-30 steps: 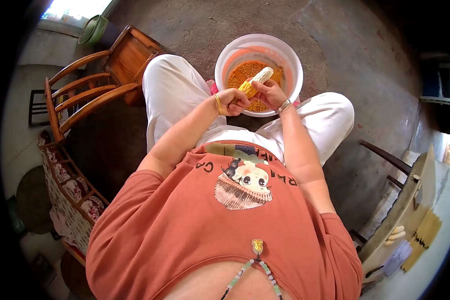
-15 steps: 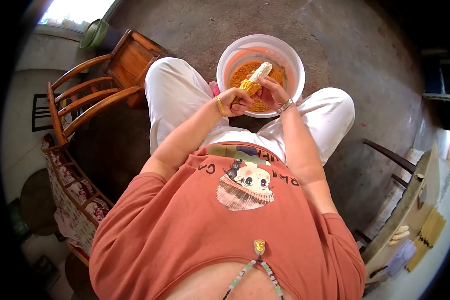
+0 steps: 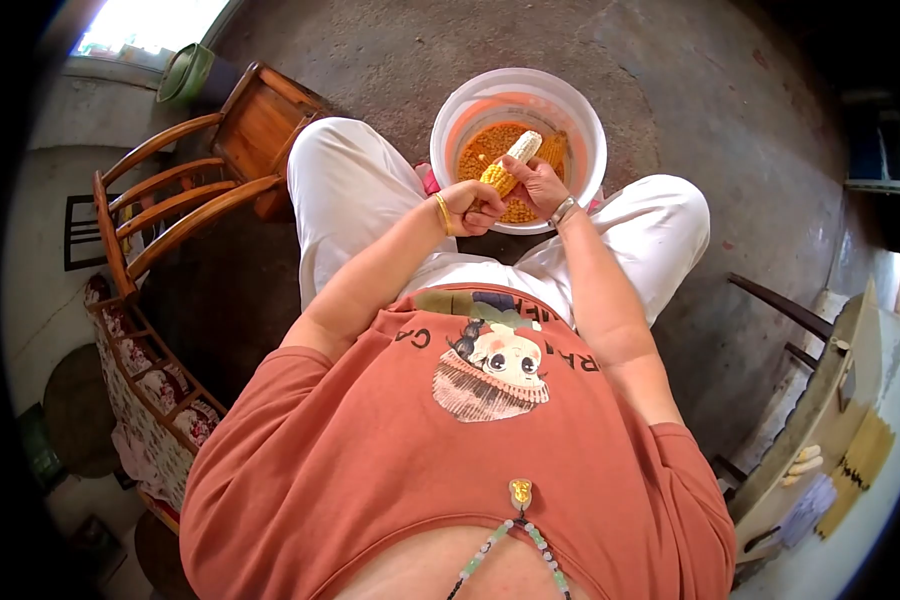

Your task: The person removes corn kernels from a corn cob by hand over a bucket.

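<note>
A corn cob point(image 3: 523, 149), its upper end stripped white and its lower part still covered in yellow kernels, slants up and to the right above a white bucket point(image 3: 598, 150). My left hand point(image 3: 473, 207) is closed round the cob's lower, kernelled end. On the cob's right side, my right hand point(image 3: 538, 188) grips its middle, thumb pressed against the kernels. Loose corn kernels point(image 3: 480, 147) cover the bucket's bottom. Another yellow corn cob point(image 3: 554, 150) lies inside by the right wall, partly hidden by the held cob and my right hand.
The bucket stands on a concrete floor point(image 3: 660, 100) between my knees. To the left is a wooden chair point(image 3: 175, 195), with a green container point(image 3: 183, 75) behind it. A pale table point(image 3: 820, 440) stands at the right, with several cobs point(image 3: 803, 463) on it.
My right hand has shifted slightly down the cob, and its fingers have drawn in around it. The left hand stays closed on the lower end.
</note>
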Demonstrator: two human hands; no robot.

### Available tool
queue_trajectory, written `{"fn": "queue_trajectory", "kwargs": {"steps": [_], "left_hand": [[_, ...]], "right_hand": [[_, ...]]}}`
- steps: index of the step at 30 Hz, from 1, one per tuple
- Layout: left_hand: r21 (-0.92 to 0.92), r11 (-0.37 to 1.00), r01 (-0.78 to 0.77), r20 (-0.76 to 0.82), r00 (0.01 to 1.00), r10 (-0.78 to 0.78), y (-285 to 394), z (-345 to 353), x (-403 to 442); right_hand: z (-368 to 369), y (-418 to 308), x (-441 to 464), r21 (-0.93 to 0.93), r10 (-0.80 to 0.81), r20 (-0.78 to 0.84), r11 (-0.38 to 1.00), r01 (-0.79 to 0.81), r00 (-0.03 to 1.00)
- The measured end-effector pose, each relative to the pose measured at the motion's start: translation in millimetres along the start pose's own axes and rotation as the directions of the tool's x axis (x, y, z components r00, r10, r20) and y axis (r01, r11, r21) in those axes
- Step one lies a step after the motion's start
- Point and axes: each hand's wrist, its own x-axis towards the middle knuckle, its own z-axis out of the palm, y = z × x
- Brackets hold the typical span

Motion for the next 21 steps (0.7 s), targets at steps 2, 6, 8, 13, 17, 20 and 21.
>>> {"fn": "queue_trajectory", "kwargs": {"steps": [2,6,8,13,17,20,21], "left_hand": [[-0.001,1.000,0.006,-0.039,0.999,-0.006,-1,1,0],[-0.045,0.999,-0.013,0.061,0.998,0.016,-3,1,-3],[-0.051,0.998,-0.047,0.187,0.981,0.056,-2,6,-10],[-0.043,0.999,-0.013,0.161,0.987,0.020,0,3,-12],[0.042,0.998,0.046,0.024,0.999,-0.047,1,-4,-5],[0.066,0.998,0.021,-0.092,0.996,-0.015,-2,-4,4],[0.072,0.997,0.024,-0.121,0.993,-0.015,-2,1,4]], "right_hand": [[-3,3,1,0.019,0.024,-0.032,1.000,-0.023,0.999],[10,-23,-17,0.166,0.100,0.109,0.979,-0.117,0.989],[17,-36,-25,0.209,0.090,0.247,0.967,-0.144,0.965],[4,-22,-17,0.119,0.063,0.178,0.989,-0.085,0.982],[-8,-3,-3,-0.104,0.047,0.029,0.994,-0.044,0.998],[2,-2,-5,-0.133,0.013,-0.054,0.991,-0.020,0.998],[7,-3,-6,-0.127,0.008,-0.105,0.992,-0.022,0.994]]}}
